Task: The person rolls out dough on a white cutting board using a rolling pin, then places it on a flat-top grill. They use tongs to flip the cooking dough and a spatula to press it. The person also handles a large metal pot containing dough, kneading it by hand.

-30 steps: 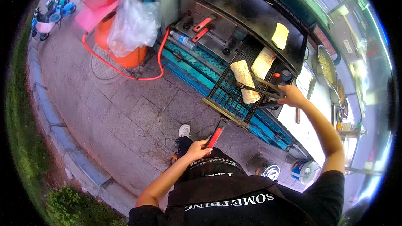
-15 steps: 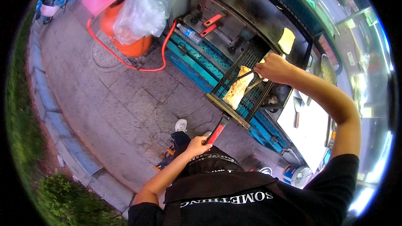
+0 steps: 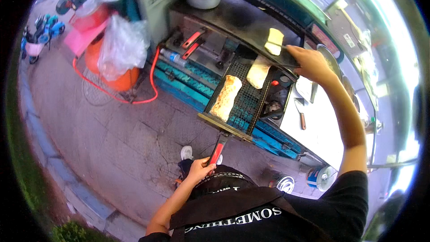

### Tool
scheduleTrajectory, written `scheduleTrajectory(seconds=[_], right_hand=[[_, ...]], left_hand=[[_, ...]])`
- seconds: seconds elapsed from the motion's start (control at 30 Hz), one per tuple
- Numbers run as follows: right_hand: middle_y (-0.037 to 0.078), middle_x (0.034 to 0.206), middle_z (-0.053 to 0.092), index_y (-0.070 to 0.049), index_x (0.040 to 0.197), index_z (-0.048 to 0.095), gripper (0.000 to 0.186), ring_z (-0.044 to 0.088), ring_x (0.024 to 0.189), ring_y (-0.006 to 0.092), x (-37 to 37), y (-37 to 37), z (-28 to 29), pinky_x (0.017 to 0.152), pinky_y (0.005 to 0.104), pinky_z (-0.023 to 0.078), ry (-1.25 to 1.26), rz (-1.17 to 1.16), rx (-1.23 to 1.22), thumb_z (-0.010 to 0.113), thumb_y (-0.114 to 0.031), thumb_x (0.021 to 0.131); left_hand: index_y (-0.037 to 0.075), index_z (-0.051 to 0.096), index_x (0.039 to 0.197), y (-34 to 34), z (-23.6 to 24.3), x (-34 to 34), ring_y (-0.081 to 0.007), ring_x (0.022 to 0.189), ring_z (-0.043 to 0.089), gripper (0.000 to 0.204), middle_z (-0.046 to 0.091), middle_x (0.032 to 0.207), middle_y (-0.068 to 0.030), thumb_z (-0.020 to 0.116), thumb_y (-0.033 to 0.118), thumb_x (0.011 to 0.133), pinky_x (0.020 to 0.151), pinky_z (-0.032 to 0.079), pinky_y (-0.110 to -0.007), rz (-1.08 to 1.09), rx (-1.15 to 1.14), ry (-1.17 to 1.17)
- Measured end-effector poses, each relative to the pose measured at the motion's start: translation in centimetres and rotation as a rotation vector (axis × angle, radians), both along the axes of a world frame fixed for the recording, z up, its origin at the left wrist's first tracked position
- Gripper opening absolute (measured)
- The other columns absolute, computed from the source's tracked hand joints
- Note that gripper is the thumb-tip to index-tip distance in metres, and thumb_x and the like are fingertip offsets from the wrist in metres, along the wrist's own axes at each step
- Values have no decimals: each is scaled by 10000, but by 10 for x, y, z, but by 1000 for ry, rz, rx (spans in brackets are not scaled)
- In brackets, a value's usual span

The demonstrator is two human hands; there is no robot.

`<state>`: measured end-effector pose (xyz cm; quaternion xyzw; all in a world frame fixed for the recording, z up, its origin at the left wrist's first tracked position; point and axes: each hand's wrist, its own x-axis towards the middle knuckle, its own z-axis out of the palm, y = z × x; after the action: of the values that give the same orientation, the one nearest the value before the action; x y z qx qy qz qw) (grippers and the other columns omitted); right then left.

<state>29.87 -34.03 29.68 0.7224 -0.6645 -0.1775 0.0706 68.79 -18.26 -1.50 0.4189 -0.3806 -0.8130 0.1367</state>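
My left hand is closed around the red handle of a pulled-out wire grill tray. On it lie a browned rolled flatbread near the front and a paler one farther back. My right hand grips dark tongs, raised by the griddle's front edge. One arm of the tongs reaches across a yellow slab on the black griddle; I cannot tell whether it touches.
A metal pot sits at the griddle's back left. Right are a white counter, a spatula and pans. Left are an orange gas cylinder, red hose and parked scooter. Buckets stand below.
My right hand has moved the tongs off the front roll, up toward the yellow slab. The front roll has shifted toward the tray's left side. My left hand keeps the handle.
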Motion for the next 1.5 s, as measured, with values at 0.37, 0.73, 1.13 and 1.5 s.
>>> scheduleTrajectory(seconds=[0.37,0.73,1.13,1.5], right_hand=[[62,681,614,3,1185,607,338,572,527,107,-77,316,-168,442,231,471,-1668,-1137,-462,567,-180,903],[54,886,637,16,1281,541,419,592,598,104,-52,403,-211,482,222,486,-1891,-1219,-700,581,-80,875],[208,1014,662,-69,1321,520,608,619,968,381,-203,187,-262,820,449,493,-625,-1262,-684,698,-253,770],[178,1324,514,-56,1361,452,610,531,1164,327,-225,173,-291,948,410,446,-201,-1151,-913,669,-188,806]], left_hand=[[-16,563,1260,-29,-9,-34,-139,742,639,400,679,913,-87,654,121,895,667,531,-269,1,17,-115],[-1,590,1150,-133,-29,-161,-146,717,598,275,656,912,-82,591,166,932,671,513,-284,57,-55,-26],[24,649,1042,-258,-34,-300,-116,685,622,183,683,862,-52,597,152,922,632,501,-242,13,-77,-45],[35,682,1069,-341,44,-331,-273,785,679,279,709,845,-130,604,248,906,726,529,-355,-1063,-1089,-526]])
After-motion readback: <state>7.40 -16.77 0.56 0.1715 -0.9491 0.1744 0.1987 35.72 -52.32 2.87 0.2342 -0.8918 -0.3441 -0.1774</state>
